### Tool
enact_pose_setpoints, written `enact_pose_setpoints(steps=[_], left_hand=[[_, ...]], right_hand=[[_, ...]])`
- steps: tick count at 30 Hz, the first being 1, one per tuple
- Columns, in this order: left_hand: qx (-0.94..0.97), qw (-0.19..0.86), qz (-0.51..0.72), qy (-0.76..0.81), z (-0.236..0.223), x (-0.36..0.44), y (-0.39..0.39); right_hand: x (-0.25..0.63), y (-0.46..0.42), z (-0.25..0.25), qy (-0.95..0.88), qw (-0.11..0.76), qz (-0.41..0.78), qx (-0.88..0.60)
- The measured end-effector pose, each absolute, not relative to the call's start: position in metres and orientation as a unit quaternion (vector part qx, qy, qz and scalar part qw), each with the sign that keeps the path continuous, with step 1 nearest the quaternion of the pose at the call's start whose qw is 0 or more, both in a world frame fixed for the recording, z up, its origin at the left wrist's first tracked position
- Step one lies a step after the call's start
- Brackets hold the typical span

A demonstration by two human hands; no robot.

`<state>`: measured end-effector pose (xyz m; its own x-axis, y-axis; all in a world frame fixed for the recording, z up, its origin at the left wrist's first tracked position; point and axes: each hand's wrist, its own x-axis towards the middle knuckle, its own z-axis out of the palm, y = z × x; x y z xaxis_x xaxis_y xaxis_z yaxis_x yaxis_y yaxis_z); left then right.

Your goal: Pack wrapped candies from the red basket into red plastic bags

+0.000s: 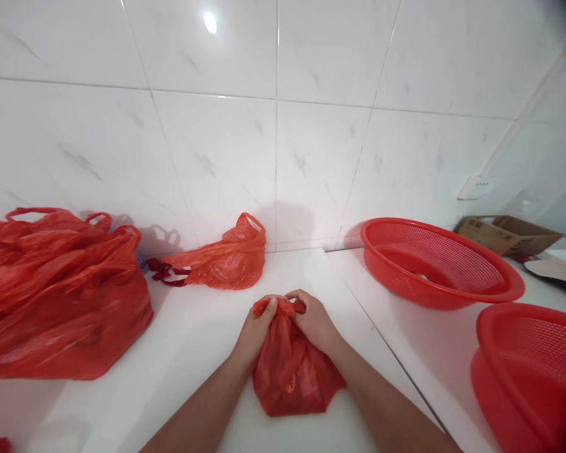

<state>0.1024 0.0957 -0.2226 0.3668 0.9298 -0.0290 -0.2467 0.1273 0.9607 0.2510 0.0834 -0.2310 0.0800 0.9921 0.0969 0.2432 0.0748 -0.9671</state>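
Note:
A small red plastic bag (290,371) sits on the white counter (183,340) right in front of me. My left hand (257,327) and my right hand (314,321) are both closed on its bunched top, fingers pinching the twisted handles together. The bag bulges with something inside that I cannot make out.
A large red plastic bag (56,296) fills the left side. A smaller red bag (226,258) lies against the tiled wall. A red mesh colander (438,264) and a second red colander (532,371) stand on the right. A cardboard box (504,233) sits at the far right.

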Motion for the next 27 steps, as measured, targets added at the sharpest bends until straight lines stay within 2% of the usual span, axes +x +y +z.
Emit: enact_pose_setpoints(steps=[4,8,14,18,25,27], left_hand=[[0.541,0.654,0.419,0.323,-0.220,0.103,0.091],[0.563,0.638,0.409,0.330,-0.222,0.103,0.092],[0.612,0.601,0.392,0.332,-0.225,0.103,0.095],[0.620,0.595,0.382,0.340,-0.223,0.103,0.094],[0.596,0.605,0.404,0.340,-0.220,0.103,0.093],[0.591,0.607,0.407,0.342,-0.219,0.103,0.091]], right_hand=[[0.249,0.083,-0.235,-0.564,0.461,0.291,-0.621],[0.250,0.081,-0.237,-0.565,0.468,0.288,-0.615],[0.250,0.085,-0.241,-0.523,0.549,0.304,-0.576],[0.254,0.089,-0.243,-0.472,0.580,0.398,-0.532],[0.272,0.087,-0.233,-0.401,0.549,0.618,-0.395],[0.276,0.086,-0.231,-0.394,0.550,0.650,-0.347]])
